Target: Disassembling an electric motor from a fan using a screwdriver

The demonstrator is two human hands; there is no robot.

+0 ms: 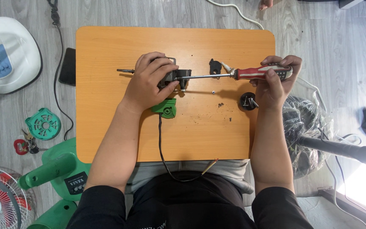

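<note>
My left hand (149, 80) grips a dark fan motor (178, 75) lying on the small orange table (106, 127); the motor's thin shaft (125, 71) sticks out to the left of my fingers. My right hand (276, 80) holds a screwdriver with a red handle (257, 72), and its long metal shank (208, 76) runs left into the motor. A green plastic piece (166, 108) with a black cable (162, 148) lies just below my left hand.
On the table lie a black plastic part (215, 67), a small black cap with screws (248, 101) and loose screws (220, 104). On the floor: white fan base (9, 55), black phone (67, 67), green grille disc (43, 124), green fan body (60, 169), fan guard (1, 203), plastic-wrapped grille (306, 127).
</note>
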